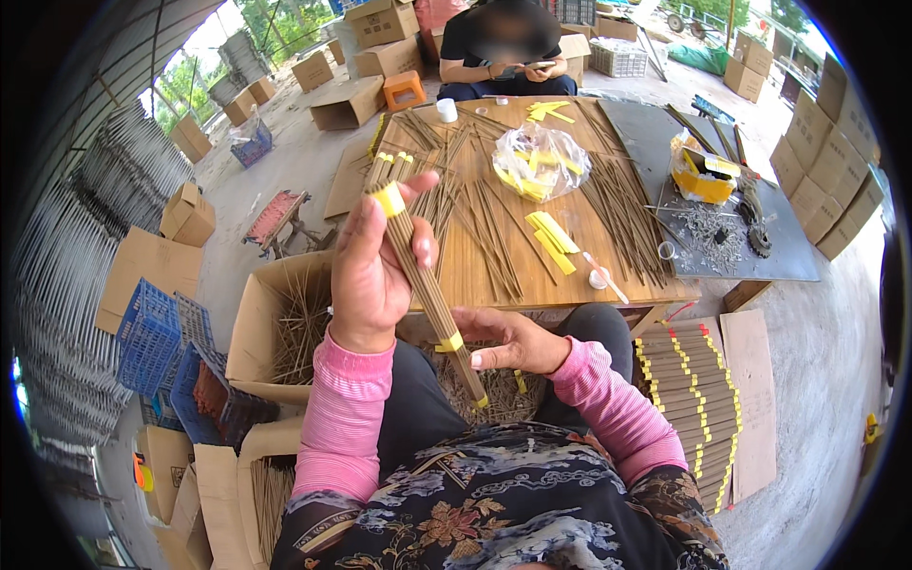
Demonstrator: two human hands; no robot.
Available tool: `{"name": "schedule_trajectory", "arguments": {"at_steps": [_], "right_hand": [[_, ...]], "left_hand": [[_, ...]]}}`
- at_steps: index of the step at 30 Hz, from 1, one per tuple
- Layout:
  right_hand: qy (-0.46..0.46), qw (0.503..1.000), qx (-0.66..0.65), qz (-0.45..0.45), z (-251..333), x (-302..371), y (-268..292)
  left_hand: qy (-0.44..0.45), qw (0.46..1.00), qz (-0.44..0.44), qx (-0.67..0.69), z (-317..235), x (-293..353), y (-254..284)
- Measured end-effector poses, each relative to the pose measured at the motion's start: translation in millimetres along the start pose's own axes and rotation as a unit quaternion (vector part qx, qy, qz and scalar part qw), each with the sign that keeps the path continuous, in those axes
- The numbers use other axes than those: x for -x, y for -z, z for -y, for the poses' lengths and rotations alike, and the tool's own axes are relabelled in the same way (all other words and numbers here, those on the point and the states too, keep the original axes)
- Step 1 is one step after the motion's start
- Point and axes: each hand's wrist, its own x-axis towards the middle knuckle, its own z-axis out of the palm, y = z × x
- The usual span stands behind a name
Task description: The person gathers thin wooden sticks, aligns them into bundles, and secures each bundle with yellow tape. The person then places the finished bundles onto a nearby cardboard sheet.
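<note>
My left hand (378,275) is closed round a slanted bundle of thin brown incense sticks (427,285), with its index finger raised. A yellow paper band wraps the bundle's upper end, a second band sits lower down, and the bottom tip is yellow too. Beside the lower band is my right hand (518,344), its thumb against the bundle and its fingers curving partly behind it. Past the bundle lie loose brown sticks (489,237) on the wooden table (465,275), along with yellow paper strips (551,239) and a clear plastic bag (540,163) of more strips.
An open carton (271,328) of sticks stands left of my knees. Stacked banded bundles (692,408) lie on cardboard at right. A dark board (760,228) carries a yellow box (703,176) and scraps. Across the table sits a person (503,52) holding a phone. Blue crates (152,332) stand far left.
</note>
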Motion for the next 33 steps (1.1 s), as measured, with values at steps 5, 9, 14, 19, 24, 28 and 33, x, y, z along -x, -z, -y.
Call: {"name": "schedule_trajectory", "arguments": {"at_steps": [5, 9, 14, 19, 24, 28, 33], "right_hand": [[-0.044, 0.998, 0.019, -0.031, -16.4, 8.3, -14.6], [-0.028, 0.999, 0.025, -0.018, -7.3, 11.0, -11.6], [-0.017, 0.992, -0.121, -0.041, 15.3, 23.8, -10.1], [0.035, 0.984, -0.152, -0.084, 30.7, 50.2, -4.0], [0.135, 0.981, -0.118, -0.071, 17.4, 73.4, -1.6], [0.193, 0.966, -0.066, -0.157, 23.3, 134.5, 9.5], [0.186, 0.884, -0.011, -0.429, 3.6, 258.0, 16.7]], "left_hand": [[-0.019, 0.996, -0.073, -0.050, -17.1, -13.3, 6.1], [0.021, 0.991, -0.081, -0.106, -17.1, -16.7, 5.9], [0.140, 0.970, -0.022, -0.196, 16.3, 6.4, 6.5], [0.252, 0.954, 0.057, -0.154, 59.7, 29.9, -21.5], [0.232, 0.945, 0.113, -0.203, 80.9, 33.4, -42.4], [0.255, 0.931, 0.143, -0.217, 117.9, 34.7, -76.6], [0.376, 0.878, 0.089, -0.283, 161.3, 40.5, -59.6]]}}
